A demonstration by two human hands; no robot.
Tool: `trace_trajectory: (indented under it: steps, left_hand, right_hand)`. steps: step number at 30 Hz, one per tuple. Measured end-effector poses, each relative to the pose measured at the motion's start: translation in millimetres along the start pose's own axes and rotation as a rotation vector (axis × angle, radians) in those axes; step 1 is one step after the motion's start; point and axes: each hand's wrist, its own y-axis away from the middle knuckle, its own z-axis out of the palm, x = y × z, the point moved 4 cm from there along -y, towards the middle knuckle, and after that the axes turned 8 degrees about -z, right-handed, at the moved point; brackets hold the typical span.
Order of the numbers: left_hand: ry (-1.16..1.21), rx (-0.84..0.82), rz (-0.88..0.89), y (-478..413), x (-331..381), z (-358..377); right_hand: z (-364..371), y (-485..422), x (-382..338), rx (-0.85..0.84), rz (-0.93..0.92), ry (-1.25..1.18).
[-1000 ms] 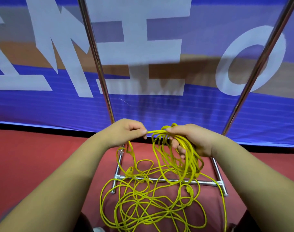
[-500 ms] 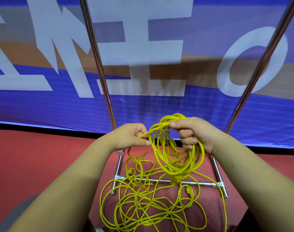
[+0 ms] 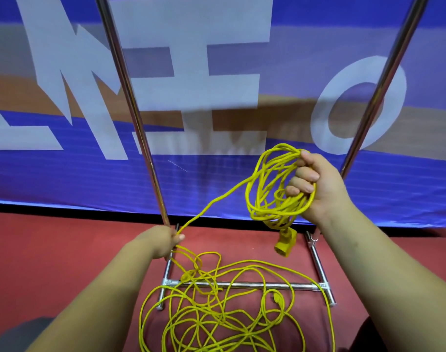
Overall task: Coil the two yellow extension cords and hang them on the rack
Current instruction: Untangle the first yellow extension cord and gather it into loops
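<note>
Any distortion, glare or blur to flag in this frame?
Head view: wide-angle distortion splays the rack poles outward; highlights streak their chrome; the cord strand held by the left hand looks slightly soft, while the coil in the right hand is sharp; a faint shadow crosses the banner.

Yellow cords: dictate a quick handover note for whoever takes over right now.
Right hand grips a partly wound coil, raised, with its plug end dangling below.
Left hand pinches the strand running up to the coil.
The loose cord lies tangled on the floor over the rack's bottom bar.
Nothing hung in view.
Left to do: finish this coil, coil the other cord, hang both.
</note>
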Motion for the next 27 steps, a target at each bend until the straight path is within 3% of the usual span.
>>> trace_trajectory:
  steps: [4, 8, 11, 13, 17, 20, 23, 27]
  left_hand:
    - [0.010, 0.144, 0.079, 9.2, 22.9, -22.3]
    - [-0.009, 0.138, 0.207, 29.1, 56.3, -44.6]
    - [-0.218, 0.178, 0.287, 52.4, 81.8, -53.8]
    - [-0.396, 0.212, 0.354, 68.4, 99.3, -55.6]
    - [-0.606, 0.121, 0.504, 90.8, 123.5, -44.1]
    - [-0.595, 0.127, 0.638, 109.3, 141.9, -41.1]
    - [-0.476, 0.127, 0.729, 120.1, 152.9, -44.3]
    - [-0.019, 0.061, 0.736, 122.3, 151.7, -55.6]
  right_hand:
    - [1.6, 0.6, 3.1, 0.082, 0.022, 0.044]
    - [-17.2, -7.3, 9.6, 0.308, -0.030, 0.108]
    - [-42.6, -10.8, 15.8, 0.534, -0.073, 0.111]
    - [-51.6, -12.5, 19.9, 0.574, -0.085, 0.143]
    - [-34.0, -11.8, 35.3, 0.361, -0.002, 0.379]
    - [-20.4, -5.0, 49.1, 0.218, 0.059, 0.603]
    - [-18.8, 3.7, 68.8, 0.150, 0.105, 0.770]
    - [-22.1, 14.4, 99.7, 0.033, 0.232, 0.862]
